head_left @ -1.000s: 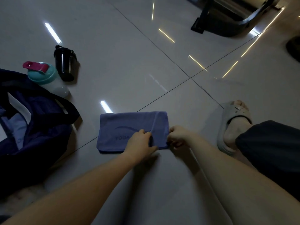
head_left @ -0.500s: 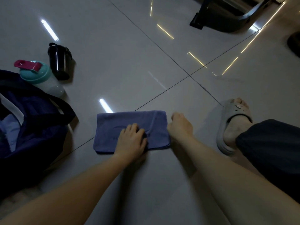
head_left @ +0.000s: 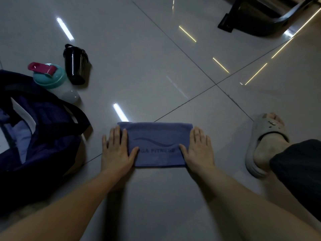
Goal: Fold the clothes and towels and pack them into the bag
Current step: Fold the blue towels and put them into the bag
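**Head view, dim light.** Folded blue towel lying flat on the tiled floor, just below frame centre, long axis running from 9 to 3 o'clock. Its top face bears a printed wave line and lettering. "GA FITNESS" can be read, and the first letters are covered by the left thumb. The number of folded layers cannot be told.

Left hand laid flat on the towel's 9 o'clock end, fingers straight and pointing to 12 o'clock, the outer ones resting on the floor past the cloth. The towel's edge on that side is hidden beneath the palm. Right hand laid flat on the 3 o'clock end in the same way, fingers extended, thumb spread onto the cloth. Neither hand grasps anything.

Bag at 9 o'clock of the towel, near it but apart. It is dark navy with its mouth open, a strap arching over it, and is cut off by the left frame edge. Pale blue cloth and a white panel show inside, too dark to identify.

At 11 o'clock, a bottle with teal lid and pink flip cap, with a black cup just beside it. Whether the two touch cannot be told.

At 3 o'clock, a foot in a grey slipper, and a dark trouser leg cut off at the right edge.

At 1 o'clock, a dark furniture base, cropped by the top edge and not identifiable
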Motion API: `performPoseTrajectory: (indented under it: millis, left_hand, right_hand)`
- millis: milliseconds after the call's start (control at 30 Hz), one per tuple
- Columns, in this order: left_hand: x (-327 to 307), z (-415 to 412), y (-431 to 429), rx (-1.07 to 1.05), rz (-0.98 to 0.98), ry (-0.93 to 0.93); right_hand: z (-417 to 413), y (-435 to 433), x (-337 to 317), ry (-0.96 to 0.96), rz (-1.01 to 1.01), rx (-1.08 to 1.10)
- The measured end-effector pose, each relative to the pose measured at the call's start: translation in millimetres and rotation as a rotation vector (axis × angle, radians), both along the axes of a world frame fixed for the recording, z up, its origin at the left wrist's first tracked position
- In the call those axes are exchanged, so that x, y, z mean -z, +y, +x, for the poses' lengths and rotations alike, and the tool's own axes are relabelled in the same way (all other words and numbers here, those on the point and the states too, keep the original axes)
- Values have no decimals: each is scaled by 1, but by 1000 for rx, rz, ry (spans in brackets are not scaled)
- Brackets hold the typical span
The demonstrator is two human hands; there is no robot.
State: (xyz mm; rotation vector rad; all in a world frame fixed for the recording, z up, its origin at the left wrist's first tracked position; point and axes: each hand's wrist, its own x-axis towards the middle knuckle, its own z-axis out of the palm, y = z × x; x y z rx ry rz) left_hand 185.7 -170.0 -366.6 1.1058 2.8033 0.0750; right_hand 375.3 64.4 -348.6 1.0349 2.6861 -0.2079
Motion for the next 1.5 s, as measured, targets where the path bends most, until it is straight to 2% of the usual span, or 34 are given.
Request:
performPoseTrajectory:
  millis: [133,233,367,533,767,833,933,1067,1133,1267,1367,1500]
  left_hand:
    - [-1,-4,32,123,91,21]
    - [9,-16,41,180,22,-31]
    - [21,-22,33,159,26,-83]
    - [17,-21,36,35,63,-113]
    - [8,-21,39,-9,-45,-103]
    - [3,-22,31,-33,-55,-111]
    - [-12,-17,5,-81,29,-63]
    - [-30,3,-24,-236,102,-28]
    - [-36,12,-28,-349,71,-105]
    - [-42,13,-21,-618,77,-409]
    - [-41,10,-14,-687,58,-512]
    - [-36,2,-9,-720,-16,-568]
  right_hand:
    - [-58,-21,-8,178,-16,-214]
    - [-71,-27,6,137,-38,-325]
    - [-40,-6,32,116,13,-200]
    - [-23,13,32,113,72,-11]
    - [-38,10,14,72,104,9]
    - [-65,-1,1,128,61,-72]
    - [-117,-32,-15,178,-49,-323]
    - [-147,-68,-13,29,-96,-534]
    - [-144,-74,-4,-43,-90,-539]
    - [-160,-83,-10,31,-50,-485]
    - [-181,-87,-19,85,-131,-407]
    - [-198,-84,-24,-35,-240,-361]
